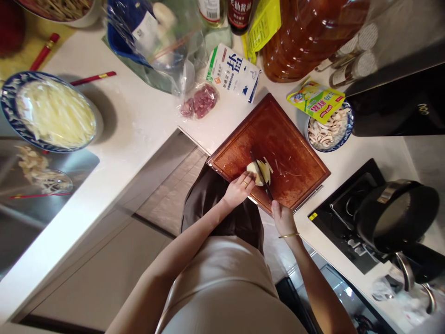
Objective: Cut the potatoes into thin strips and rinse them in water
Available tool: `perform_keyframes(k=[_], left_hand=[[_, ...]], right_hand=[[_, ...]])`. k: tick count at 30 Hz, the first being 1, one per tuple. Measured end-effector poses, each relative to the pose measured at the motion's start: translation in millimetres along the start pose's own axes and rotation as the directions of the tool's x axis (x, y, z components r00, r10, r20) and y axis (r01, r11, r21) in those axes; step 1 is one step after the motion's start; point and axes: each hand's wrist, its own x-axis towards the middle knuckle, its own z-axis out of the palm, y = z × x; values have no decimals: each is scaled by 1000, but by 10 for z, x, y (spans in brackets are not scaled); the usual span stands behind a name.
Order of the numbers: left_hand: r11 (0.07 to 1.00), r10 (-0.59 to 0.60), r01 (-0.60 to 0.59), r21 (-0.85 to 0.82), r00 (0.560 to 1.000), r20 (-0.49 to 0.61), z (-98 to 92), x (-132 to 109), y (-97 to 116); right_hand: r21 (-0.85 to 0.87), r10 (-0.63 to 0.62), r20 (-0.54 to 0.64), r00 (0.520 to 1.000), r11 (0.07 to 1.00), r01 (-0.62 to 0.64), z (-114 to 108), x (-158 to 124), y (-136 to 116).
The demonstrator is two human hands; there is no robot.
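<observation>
A wooden cutting board (243, 134) lies at the counter's corner. On it is a pale, peeled vegetable (253, 170) that looks like a potato, with thin slices (267, 170) leaning at its right side. My left hand (240, 188) grips its left end, fingers bent over it. A knife (263, 178), seen nearly edge-on, stands between the whole part and the slices. Its handle is hidden in my right hand (283, 218), which is closed around it near the board's front edge. A few thin shreds (283, 169) lie on the board to the right.
A patterned bowl (9, 106) holds pale shreds at left, beside the sink (21, 222). Bagged meat (205, 100), a salt packet (233, 72) and a large bottle (306, 37) stand behind. Right are a bowl of sliced mushrooms (328, 132) and a pan (382, 218) on the stove.
</observation>
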Motion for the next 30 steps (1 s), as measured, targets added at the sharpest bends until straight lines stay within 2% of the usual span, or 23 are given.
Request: perform_keyframes(k=[6, 9, 12, 15, 21, 26, 30], left_hand=[[999, 22, -22, 41, 1000, -12, -33, 34, 7], [999, 18, -18, 48, 1000, -11, -17, 27, -2], [999, 14, -14, 48, 1000, 0, 4, 18, -12], [998, 20, -20, 51, 1000, -2, 4, 21, -11], [999, 17, -15, 52, 999, -31, -9, 28, 1], [999, 18, -17, 42, 999, -38, 19, 2, -11], [999, 32, -30, 36, 997, -65, 42, -8, -38]], right_hand=[[-47, -10, -35, 999, 999, 8, 225, 369, 45], [34, -26, 0, 1000, 999, 26, 241, 398, 80], [134, -46, 57, 997, 990, 38, 187, 374, 68], [159, -42, 70, 997, 987, 30, 113, 347, -5], [74, -39, 65, 997, 997, 34, -41, 207, -151], [45, 3, 32, 999, 999, -5, -137, -11, -108], [51, -17, 7, 1000, 999, 16, -144, -103, -75]])
